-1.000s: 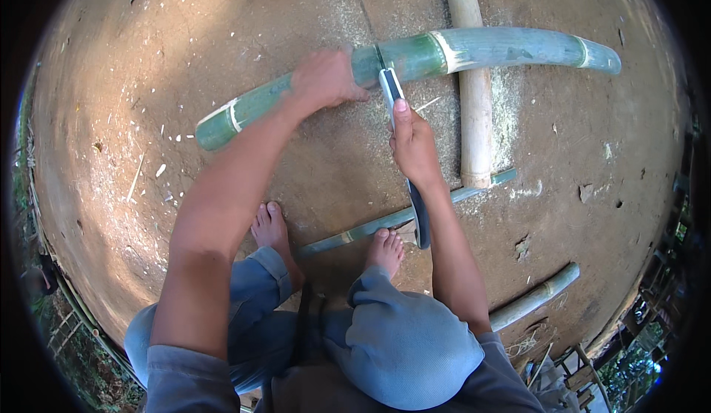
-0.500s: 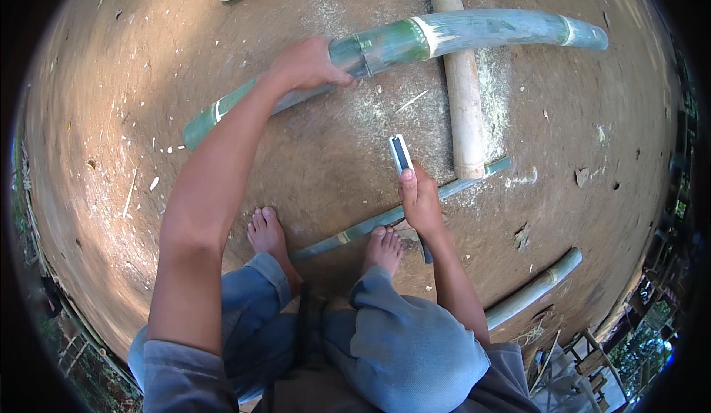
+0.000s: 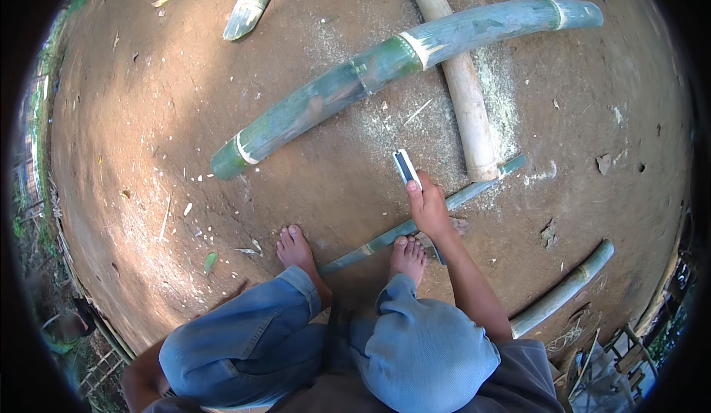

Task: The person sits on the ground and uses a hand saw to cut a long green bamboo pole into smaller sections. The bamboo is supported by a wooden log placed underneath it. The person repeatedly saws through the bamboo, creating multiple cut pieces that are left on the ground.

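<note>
My right hand [image 3: 431, 207] is closed around a narrow white-edged tool with a dark middle [image 3: 406, 167]; its exact kind does not show. Beyond the hand lies a long, thick green bamboo pole [image 3: 326, 98], its right part resting across a shorter pale bamboo log [image 3: 466, 109]. A thin green bamboo length [image 3: 389, 237] runs along the ground below my right hand and past my feet. Part of my left arm [image 3: 144, 376] shows beside my left knee at the lower left; the hand itself is out of sight.
Another cut bamboo piece [image 3: 250, 7] lies at the far left, and one more [image 3: 563, 291] at the near right. Pale sawdust [image 3: 503, 109] and chips are scattered over the bare earth [image 3: 311, 191]. Sticks and grey sheeting [image 3: 607, 376] stand at the lower right.
My left hand has let go of the thick green pole and drawn back beside my left leg. The right hand still holds the tool. The view has shifted somewhat.
</note>
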The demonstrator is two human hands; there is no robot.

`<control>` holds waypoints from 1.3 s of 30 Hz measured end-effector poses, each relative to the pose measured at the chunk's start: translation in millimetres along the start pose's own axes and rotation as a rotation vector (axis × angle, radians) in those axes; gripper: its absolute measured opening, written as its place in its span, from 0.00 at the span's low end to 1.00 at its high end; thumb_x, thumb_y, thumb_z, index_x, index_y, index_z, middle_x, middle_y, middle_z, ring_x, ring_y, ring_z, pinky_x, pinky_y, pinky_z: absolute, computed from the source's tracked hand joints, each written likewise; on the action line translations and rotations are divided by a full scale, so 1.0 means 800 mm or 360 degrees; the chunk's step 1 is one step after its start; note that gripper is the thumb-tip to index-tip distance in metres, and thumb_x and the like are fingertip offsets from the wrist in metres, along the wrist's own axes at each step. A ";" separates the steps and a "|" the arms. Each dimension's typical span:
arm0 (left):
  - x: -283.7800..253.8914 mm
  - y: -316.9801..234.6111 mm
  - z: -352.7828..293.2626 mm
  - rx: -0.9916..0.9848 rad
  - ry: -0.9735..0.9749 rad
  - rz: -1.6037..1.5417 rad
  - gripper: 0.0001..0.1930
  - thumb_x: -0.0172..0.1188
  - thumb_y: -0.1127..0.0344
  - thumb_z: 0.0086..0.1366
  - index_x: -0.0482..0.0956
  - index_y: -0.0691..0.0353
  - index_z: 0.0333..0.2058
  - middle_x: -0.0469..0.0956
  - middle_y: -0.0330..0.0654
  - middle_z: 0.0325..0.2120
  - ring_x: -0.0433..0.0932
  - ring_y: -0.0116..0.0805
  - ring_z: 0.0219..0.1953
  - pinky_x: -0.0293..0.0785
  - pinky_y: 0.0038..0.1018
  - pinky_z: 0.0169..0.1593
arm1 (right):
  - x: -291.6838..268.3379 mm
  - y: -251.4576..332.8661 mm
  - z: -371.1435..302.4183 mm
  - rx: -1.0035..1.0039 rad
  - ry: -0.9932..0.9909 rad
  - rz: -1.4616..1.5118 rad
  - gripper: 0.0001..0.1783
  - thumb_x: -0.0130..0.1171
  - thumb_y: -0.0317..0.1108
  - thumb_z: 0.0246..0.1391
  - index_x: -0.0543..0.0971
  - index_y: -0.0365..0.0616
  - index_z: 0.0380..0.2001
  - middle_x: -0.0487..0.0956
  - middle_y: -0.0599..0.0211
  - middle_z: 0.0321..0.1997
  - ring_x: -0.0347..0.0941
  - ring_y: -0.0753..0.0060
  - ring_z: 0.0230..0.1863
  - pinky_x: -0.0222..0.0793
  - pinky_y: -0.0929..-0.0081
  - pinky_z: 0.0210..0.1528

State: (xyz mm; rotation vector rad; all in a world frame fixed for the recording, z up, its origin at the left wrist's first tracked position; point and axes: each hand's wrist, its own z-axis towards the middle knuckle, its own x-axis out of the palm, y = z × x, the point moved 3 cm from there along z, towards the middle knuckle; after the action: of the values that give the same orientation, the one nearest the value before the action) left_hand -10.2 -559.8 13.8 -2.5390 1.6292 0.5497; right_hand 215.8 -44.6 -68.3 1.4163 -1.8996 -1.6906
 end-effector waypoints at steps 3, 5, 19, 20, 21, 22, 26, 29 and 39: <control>-0.130 -0.066 -0.050 0.0135 -0.0396 -0.0660 0.36 0.60 0.60 0.68 0.58 0.53 0.72 0.60 0.57 0.69 0.63 0.54 0.70 0.64 0.44 0.70 | -0.011 -0.012 -0.006 0.0094 0.0020 -0.0005 0.27 0.48 0.55 0.70 0.75 0.37 0.40 0.76 0.42 0.22 0.76 0.31 0.30 0.68 0.43 0.35; -0.197 -0.057 -0.089 0.0393 -0.0470 -0.1350 0.40 0.69 0.64 0.62 0.59 0.54 0.71 0.63 0.55 0.68 0.70 0.50 0.66 0.67 0.42 0.68 | -0.005 -0.013 -0.004 0.0088 0.0075 0.0017 0.27 0.48 0.55 0.70 0.75 0.37 0.40 0.76 0.43 0.22 0.76 0.32 0.29 0.68 0.44 0.34; -0.375 0.056 -0.088 0.0182 -0.1636 -0.2232 0.31 0.49 0.48 0.77 0.60 0.60 0.69 0.76 0.50 0.57 0.79 0.42 0.55 0.73 0.38 0.61 | 0.028 -0.048 -0.006 -0.0001 0.0013 0.0358 0.30 0.38 0.60 0.73 0.70 0.43 0.31 0.65 0.77 0.18 0.61 0.85 0.15 0.55 0.80 0.16; -0.374 0.054 -0.086 0.0182 -0.1603 -0.2265 0.31 0.49 0.48 0.77 0.60 0.60 0.69 0.76 0.50 0.57 0.79 0.42 0.55 0.73 0.38 0.61 | 0.025 -0.051 -0.004 -0.0009 -0.0007 0.0350 0.30 0.38 0.60 0.73 0.70 0.43 0.31 0.65 0.76 0.18 0.61 0.84 0.15 0.55 0.80 0.16; -0.366 0.050 -0.076 0.0207 -0.1577 -0.2328 0.31 0.51 0.49 0.77 0.60 0.61 0.69 0.76 0.50 0.58 0.78 0.41 0.56 0.73 0.38 0.61 | 0.019 -0.055 -0.006 -0.0002 -0.0023 0.0334 0.30 0.38 0.60 0.73 0.70 0.43 0.31 0.66 0.76 0.17 0.61 0.84 0.15 0.55 0.80 0.15; -0.356 0.047 -0.067 0.0150 -0.1549 -0.2332 0.30 0.51 0.50 0.76 0.61 0.61 0.69 0.75 0.50 0.58 0.78 0.41 0.56 0.73 0.37 0.61 | 0.014 -0.059 -0.008 0.0006 -0.0044 0.0320 0.31 0.38 0.60 0.73 0.70 0.43 0.31 0.66 0.75 0.17 0.61 0.84 0.15 0.55 0.80 0.15; -0.288 0.011 -0.023 -0.0024 -0.1219 -0.2394 0.29 0.56 0.56 0.75 0.63 0.63 0.68 0.76 0.50 0.57 0.77 0.39 0.57 0.72 0.35 0.63 | -0.004 -0.076 -0.004 -0.0007 -0.0069 0.0160 0.33 0.36 0.62 0.73 0.71 0.43 0.30 0.67 0.74 0.17 0.62 0.83 0.15 0.56 0.80 0.16; -0.191 -0.047 0.006 -0.0090 -0.0914 -0.2410 0.26 0.61 0.56 0.72 0.73 0.66 0.61 0.81 0.49 0.50 0.81 0.39 0.49 0.76 0.35 0.56 | -0.002 -0.058 -0.002 0.0035 -0.0038 0.0196 0.33 0.36 0.61 0.73 0.71 0.41 0.31 0.67 0.74 0.17 0.63 0.81 0.16 0.57 0.78 0.17; -0.088 -0.152 0.035 -0.0043 -0.0720 -0.2224 0.26 0.63 0.45 0.65 0.79 0.58 0.54 0.83 0.57 0.43 0.82 0.56 0.47 0.76 0.46 0.53 | 0.000 -0.064 -0.018 0.0186 -0.0169 0.0273 0.37 0.33 0.66 0.72 0.73 0.42 0.31 0.67 0.73 0.16 0.63 0.78 0.14 0.56 0.79 0.15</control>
State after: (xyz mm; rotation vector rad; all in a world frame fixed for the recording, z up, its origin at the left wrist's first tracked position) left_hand 64.4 -439.0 -4.2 -2.5051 -0.3926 0.7833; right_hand 251.2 -46.8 -107.7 1.1838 -2.1413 -1.6278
